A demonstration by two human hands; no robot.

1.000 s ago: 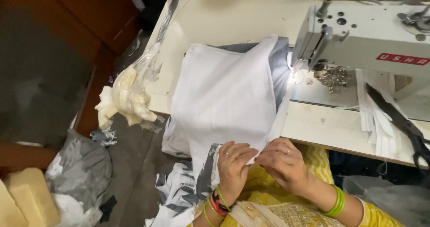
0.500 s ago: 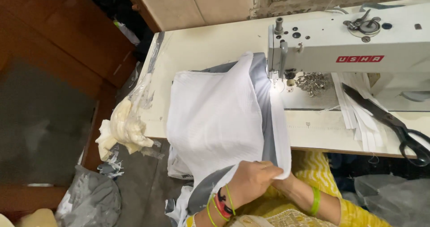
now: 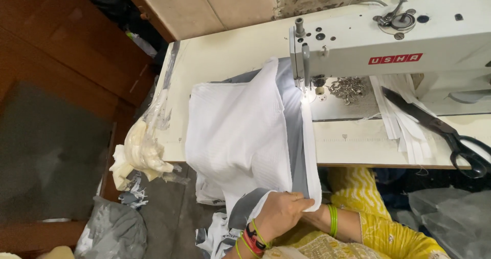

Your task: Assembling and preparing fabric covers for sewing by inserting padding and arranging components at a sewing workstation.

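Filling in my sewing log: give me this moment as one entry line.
left hand: grips white fabric edge | right hand: mostly hidden under fabric | grey strip: runs to sewing machine needle | scissors: on table

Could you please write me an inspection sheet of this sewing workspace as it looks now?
Surface: cream sewing table, partly covered.
Job's things: white ribbed fabric with grey fabric strip, running under the white sewing machine.
Clutter: black scissors, white cloth strips, small metal pieces, cream scraps in plastic.
Grippers: left hand pinches the fabric edge; right hand hidden beneath the fabric.
Cables: nothing seen.
Surroundings: grey cloth pile on the floor.
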